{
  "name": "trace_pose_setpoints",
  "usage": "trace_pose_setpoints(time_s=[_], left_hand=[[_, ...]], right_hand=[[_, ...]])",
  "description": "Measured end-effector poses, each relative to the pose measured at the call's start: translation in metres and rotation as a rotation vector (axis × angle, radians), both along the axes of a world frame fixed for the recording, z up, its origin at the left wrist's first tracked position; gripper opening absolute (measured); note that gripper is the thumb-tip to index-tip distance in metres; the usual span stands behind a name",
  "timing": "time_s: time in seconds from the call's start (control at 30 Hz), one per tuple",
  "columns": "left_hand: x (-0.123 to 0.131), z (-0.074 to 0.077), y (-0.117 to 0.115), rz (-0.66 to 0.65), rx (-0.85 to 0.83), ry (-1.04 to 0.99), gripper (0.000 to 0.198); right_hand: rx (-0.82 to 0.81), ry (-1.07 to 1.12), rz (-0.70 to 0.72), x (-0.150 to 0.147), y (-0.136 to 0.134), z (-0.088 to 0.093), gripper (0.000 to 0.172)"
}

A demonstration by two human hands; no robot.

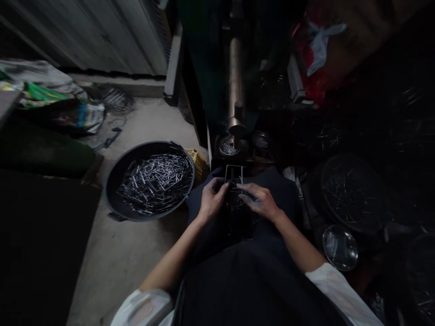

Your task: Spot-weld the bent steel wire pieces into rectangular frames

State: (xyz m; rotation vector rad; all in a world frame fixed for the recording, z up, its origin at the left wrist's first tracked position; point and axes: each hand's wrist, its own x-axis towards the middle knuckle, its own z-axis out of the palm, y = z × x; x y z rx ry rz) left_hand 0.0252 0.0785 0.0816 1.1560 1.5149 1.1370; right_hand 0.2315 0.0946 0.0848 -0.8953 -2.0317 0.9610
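My left hand [211, 197] and my right hand [258, 200] meet over my dark lap, both with fingers curled round a thin bent wire frame [234, 174] that stands up between them. More thin wire pieces [238, 209] lie in my lap under the hands, hard to make out in the dark. Just beyond the frame is a press machine with a vertical metal ram [235, 86] above a small round die [228, 146] holding metal bits.
A round dark basin [117, 172] full of short shiny metal pieces sits on the concrete floor at my left. Dark round trays [353, 192] with wire parts and a shiny small bowl [340, 247] are at my right. Bags and cloth lie at the far left.
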Motion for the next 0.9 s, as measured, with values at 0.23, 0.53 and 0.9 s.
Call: trace_pose_setpoints(time_s=[0.23, 0.53, 0.9], left_hand=[[0.016, 0.001, 0.002, 0.045, -0.121, -0.360, 0.038], [0.021, -0.002, 0.006, 0.109, -0.155, -0.590, 0.041], [0.020, 0.006, 0.010, 0.127, -0.141, -0.632, 0.039]], right_hand=[[0.064, -0.028, 0.025, 0.001, 0.020, -0.008, 0.035], [0.004, -0.007, 0.044, 0.000, 0.032, 0.001, 0.034], [-0.103, 0.059, 0.070, -0.002, 0.043, 0.007, 0.030]])
